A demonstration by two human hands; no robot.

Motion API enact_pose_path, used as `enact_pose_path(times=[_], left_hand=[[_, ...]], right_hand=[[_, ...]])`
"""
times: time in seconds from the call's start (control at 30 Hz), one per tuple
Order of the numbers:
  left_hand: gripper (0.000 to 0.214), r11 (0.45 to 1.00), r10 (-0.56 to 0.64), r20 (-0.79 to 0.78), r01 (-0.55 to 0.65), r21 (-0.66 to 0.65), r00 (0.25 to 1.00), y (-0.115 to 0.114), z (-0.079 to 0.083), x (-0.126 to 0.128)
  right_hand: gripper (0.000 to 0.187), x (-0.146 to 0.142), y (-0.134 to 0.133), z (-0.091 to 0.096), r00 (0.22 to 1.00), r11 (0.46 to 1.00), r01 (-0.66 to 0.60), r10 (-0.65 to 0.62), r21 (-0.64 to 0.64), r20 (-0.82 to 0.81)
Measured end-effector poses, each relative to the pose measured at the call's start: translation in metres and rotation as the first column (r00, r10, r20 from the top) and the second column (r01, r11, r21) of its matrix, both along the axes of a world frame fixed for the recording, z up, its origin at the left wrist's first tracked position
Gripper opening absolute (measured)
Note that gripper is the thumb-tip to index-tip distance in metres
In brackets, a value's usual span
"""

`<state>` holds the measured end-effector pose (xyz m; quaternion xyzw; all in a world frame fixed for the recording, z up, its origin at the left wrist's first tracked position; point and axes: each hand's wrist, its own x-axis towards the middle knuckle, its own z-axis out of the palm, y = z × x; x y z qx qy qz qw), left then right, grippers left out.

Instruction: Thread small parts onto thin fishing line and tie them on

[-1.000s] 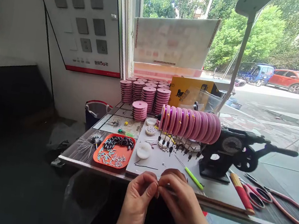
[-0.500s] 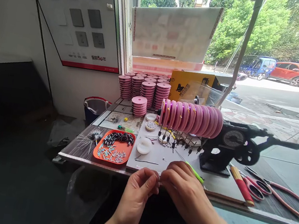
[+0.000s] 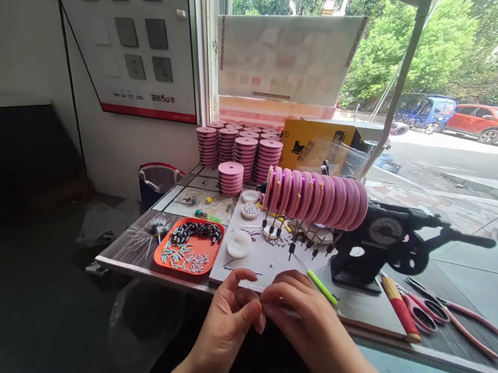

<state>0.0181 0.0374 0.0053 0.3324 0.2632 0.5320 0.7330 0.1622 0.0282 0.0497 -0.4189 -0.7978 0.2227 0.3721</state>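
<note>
At the table's front edge, my left hand and my right hand meet with their fingertips together. Both pinch something too small to make out; the left index finger is lifted and bent away from the thumb. Just beyond them lies a white board with a white round dish and a green-handled hook tool. Above the board, a row of pink spools sits on a black hand-cranked winder, with small dark weights hanging under it.
An orange tray of black, teal and silver small parts stands left. Pink spool stacks fill the back. At right lie a red-and-wood handle, scissors and pliers. A lamp arm rises behind the winder.
My left index finger has lifted and straightened away from the thumb. The hands stay together at nearly the same place, and the view has shifted slightly.
</note>
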Motion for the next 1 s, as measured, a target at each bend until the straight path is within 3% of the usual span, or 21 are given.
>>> enact_pose_path(times=[0.3,0.5,0.63,0.73,0.8,1.0], left_hand=[[0.046,0.998,-0.037,-0.014,0.037,0.041,0.999,0.0,0.006,-0.001],[0.042,0.996,-0.064,-0.012,0.065,0.067,0.998,0.002,0.002,-0.005],[0.033,0.976,-0.153,-0.251,0.186,0.113,0.956,0.005,0.011,-0.018],[0.025,0.954,-0.135,-0.478,0.244,0.174,0.868,0.006,0.021,-0.025],[0.025,0.949,-0.113,-0.541,0.251,0.188,0.833,0.006,0.025,-0.024],[0.027,0.961,-0.201,-0.415,0.261,0.093,0.888,0.006,0.021,-0.014]], right_hand=[[0.013,0.003,0.001,0.003,0.991,0.987,-0.093,0.078,-0.13,-0.112],[0.02,0.002,0.001,0.003,0.991,0.993,-0.094,0.086,-0.069,-0.102],[0.017,0.005,0.003,-0.001,0.998,0.999,-0.032,0.033,0.012,-0.06],[0.015,0.007,0.004,-0.002,0.999,0.999,-0.024,0.026,0.049,-0.024],[0.018,0.007,0.004,-0.001,0.999,0.998,-0.034,0.035,0.055,-0.009],[0.016,0.007,0.004,-0.005,0.991,0.996,-0.079,0.073,-0.047,-0.116]])
